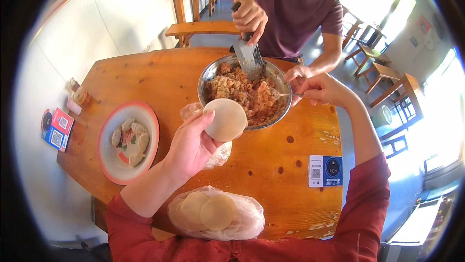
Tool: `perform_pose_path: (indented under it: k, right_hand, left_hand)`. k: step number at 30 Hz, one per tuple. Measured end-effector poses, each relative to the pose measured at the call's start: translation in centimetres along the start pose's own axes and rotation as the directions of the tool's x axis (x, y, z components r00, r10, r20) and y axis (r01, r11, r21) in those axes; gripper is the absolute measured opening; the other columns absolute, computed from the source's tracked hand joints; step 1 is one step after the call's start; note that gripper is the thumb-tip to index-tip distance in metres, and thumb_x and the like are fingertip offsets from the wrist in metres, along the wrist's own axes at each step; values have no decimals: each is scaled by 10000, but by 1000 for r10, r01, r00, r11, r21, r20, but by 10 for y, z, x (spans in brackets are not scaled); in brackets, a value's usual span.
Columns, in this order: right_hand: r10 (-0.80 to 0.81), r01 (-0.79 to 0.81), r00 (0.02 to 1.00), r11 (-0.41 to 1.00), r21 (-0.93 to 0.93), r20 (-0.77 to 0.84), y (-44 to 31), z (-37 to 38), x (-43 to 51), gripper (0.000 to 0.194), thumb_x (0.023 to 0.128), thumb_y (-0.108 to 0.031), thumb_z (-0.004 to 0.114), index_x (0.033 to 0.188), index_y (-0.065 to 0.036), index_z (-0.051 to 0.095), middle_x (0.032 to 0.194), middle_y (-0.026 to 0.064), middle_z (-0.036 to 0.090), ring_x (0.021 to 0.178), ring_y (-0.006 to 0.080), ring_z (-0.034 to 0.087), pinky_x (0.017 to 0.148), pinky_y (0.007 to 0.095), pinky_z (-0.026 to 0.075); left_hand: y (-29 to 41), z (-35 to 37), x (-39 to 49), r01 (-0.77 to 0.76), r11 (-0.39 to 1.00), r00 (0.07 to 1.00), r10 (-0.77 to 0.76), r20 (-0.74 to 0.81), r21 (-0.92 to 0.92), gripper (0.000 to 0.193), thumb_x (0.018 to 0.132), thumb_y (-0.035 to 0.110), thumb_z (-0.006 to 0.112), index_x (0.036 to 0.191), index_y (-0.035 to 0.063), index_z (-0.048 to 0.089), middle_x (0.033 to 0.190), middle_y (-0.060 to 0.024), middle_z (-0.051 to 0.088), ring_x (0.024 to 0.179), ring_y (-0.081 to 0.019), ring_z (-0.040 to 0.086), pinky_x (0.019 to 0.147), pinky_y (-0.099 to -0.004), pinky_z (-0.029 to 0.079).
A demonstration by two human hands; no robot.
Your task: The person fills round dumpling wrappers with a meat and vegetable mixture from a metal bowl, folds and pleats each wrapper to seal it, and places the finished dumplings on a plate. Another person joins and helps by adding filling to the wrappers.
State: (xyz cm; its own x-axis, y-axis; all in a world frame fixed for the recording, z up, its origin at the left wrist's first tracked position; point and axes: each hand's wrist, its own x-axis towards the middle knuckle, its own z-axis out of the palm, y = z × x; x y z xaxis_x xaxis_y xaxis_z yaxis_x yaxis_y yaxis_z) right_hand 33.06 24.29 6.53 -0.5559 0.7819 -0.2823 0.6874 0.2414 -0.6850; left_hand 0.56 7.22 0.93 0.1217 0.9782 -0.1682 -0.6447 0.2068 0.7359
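Note:
My left hand (192, 145) holds up a round dough wrapper (225, 120) near the front rim of a metal bowl (281, 116). Minced filling (232, 87) fills much of the bowl. My right hand (323, 89) grips the handle end of a metal spoon (287, 94), whose other end is in the filling. Across the table, another person's hand (250, 17) holds a cleaver (249, 58) with its blade in the filling; their other hand is beside mine at the bowl's right. More wrappers (218, 212) lie on a plastic bag (250, 218) close to my body.
An enamel plate (154, 127) with several crimped dumplings (139, 128) stands on the left of the wooden table (283, 196). Condiment jars (81, 95) and a sign with printed codes (58, 131) are by the wall. Another printed card (325, 171) lies at right. Crumpled plastic (219, 156) lies below my left hand.

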Motion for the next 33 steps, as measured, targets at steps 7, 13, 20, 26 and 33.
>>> perform_pose_path:
  k: [7,13,20,26,33]
  right_hand:
    - [-174,140,952,979,-146,-252,-13,12,-2,137,905,-105,635,981,-79,746,723,24,667,675,114,640,616,291,488]
    - [-339,-18,871,702,-712,-356,-46,17,-13,60,856,-145,704,890,-116,745,798,79,714,760,266,703,724,389,547]
    - [-252,-7,950,575,-818,-186,-74,21,-16,150,818,-104,680,928,-125,780,1014,-10,766,856,194,726,737,340,557]
    - [-196,67,978,607,-792,-68,-81,15,-19,51,772,-51,700,813,-46,730,1144,11,738,888,218,714,755,387,547]
    - [-303,320,944,748,-581,129,-62,19,3,68,800,-107,710,799,-42,732,857,16,711,837,199,669,770,375,515]
  left_hand:
    - [3,9,11,-44,998,999,44,7,-35,420,1060,244,463,1359,-51,482,1292,-211,630,1170,-328,646,973,-401,554]
    - [-7,3,3,-2,1000,1000,2,4,-20,438,1064,285,455,1368,-29,482,1292,-197,635,1155,-315,654,934,-383,571]
    - [-24,3,-21,194,981,981,-194,-20,25,463,1072,293,453,1394,-40,461,1343,-187,599,1218,-323,618,1029,-444,526]
    - [-25,-1,-25,215,976,976,-214,-32,17,431,1080,264,436,1385,-39,468,1352,-179,591,1241,-331,601,1039,-461,522]
    - [-27,-5,-19,216,976,976,-215,-47,24,429,1081,266,437,1387,-33,469,1337,-180,601,1220,-336,614,1025,-474,527]
